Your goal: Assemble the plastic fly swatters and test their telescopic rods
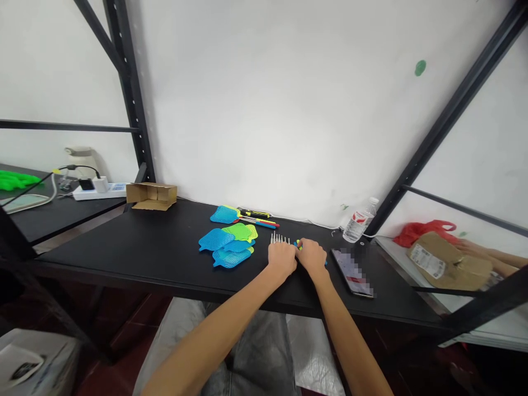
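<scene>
My left hand [282, 258] is closed in a fist over the black table. Several thin silver rods [280, 238] stick up past its knuckles, side by side. Right beside it, my right hand [312, 256] is curled round blue and yellow handles [297, 243], of which only small bits show; the palm side is hidden. To the left lie loose fly swatter heads, blue ones [233, 257] and green ones [236, 231], overlapping in a pile. Behind the pile rests a blue fly swatter [225, 214] among coloured handles [264, 223] with silver shafts.
A phone [352, 275] lies right of my hands, and a water bottle [360, 221] stands near the wall. At the back left is an open cardboard box [152, 196]. Beyond the right frame post, another person's hand [484, 250] is by a brown package [449, 261].
</scene>
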`<act>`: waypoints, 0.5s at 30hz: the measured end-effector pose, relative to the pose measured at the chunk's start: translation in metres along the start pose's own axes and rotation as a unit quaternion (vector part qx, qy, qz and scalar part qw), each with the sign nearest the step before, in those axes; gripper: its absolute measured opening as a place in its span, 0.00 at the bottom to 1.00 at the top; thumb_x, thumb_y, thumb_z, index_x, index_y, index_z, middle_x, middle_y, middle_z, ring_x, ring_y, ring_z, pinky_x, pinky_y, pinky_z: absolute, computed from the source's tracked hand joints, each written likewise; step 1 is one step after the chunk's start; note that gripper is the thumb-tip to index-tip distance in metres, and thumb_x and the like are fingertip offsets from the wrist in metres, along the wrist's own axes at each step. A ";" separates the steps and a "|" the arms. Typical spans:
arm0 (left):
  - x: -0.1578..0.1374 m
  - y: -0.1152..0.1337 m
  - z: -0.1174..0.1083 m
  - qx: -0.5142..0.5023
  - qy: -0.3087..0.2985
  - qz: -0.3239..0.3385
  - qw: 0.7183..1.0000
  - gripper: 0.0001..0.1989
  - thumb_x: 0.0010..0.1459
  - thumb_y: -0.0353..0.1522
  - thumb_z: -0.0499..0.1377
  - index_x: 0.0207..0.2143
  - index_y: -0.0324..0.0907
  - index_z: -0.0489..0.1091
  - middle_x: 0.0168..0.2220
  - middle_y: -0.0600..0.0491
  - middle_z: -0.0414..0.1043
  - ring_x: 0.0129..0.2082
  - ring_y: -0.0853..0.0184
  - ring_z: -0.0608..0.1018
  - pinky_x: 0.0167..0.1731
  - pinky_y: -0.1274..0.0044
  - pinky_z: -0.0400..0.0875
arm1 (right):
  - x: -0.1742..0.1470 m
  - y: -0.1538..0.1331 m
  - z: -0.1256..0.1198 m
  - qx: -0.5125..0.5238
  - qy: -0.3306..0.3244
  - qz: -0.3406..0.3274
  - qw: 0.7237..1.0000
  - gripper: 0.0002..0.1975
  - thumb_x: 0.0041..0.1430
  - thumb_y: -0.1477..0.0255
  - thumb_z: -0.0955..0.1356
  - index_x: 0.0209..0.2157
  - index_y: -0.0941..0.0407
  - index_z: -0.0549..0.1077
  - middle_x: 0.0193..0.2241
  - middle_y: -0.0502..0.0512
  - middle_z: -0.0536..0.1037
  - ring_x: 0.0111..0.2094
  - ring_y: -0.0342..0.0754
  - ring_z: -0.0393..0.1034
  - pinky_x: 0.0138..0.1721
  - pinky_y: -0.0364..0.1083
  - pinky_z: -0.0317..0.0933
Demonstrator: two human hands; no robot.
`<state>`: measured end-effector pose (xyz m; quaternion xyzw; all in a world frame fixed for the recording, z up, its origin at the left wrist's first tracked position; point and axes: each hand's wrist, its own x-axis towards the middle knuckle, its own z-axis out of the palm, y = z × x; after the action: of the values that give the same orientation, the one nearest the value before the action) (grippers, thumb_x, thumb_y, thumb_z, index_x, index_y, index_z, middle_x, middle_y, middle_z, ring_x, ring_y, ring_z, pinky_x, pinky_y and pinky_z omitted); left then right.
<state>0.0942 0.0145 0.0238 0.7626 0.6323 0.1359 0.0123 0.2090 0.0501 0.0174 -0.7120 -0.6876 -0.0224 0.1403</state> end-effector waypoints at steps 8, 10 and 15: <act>0.006 0.005 -0.004 0.026 -0.037 0.010 0.999 0.13 0.57 0.29 0.59 0.44 0.38 0.77 0.41 0.40 0.77 0.44 0.56 0.78 0.42 0.70 0.68 | 0.001 -0.001 0.001 0.000 -0.012 0.005 1.000 0.12 0.60 0.65 0.66 0.40 0.54 0.78 0.42 0.64 0.79 0.45 0.59 0.76 0.43 0.52 0.64; 0.006 0.009 -0.006 0.032 -0.046 0.018 0.998 0.13 0.58 0.29 0.58 0.44 0.38 0.77 0.41 0.39 0.77 0.45 0.55 0.78 0.41 0.71 0.68 | 0.000 -0.001 0.001 -0.006 -0.011 -0.001 1.000 0.11 0.61 0.68 0.64 0.39 0.54 0.79 0.42 0.64 0.79 0.45 0.60 0.76 0.43 0.53 0.65; 0.006 0.017 -0.006 0.039 -0.052 0.031 0.997 0.13 0.59 0.26 0.57 0.44 0.36 0.77 0.42 0.37 0.77 0.45 0.55 0.78 0.41 0.71 0.68 | -0.001 0.000 0.000 -0.013 -0.012 -0.016 1.000 0.12 0.62 0.72 0.63 0.37 0.55 0.79 0.41 0.65 0.80 0.43 0.60 0.77 0.41 0.53 0.65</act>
<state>0.1098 0.0163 0.0344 0.7878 0.6117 0.0711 0.0113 0.2085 0.0488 0.0170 -0.7032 -0.7000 -0.0248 0.1220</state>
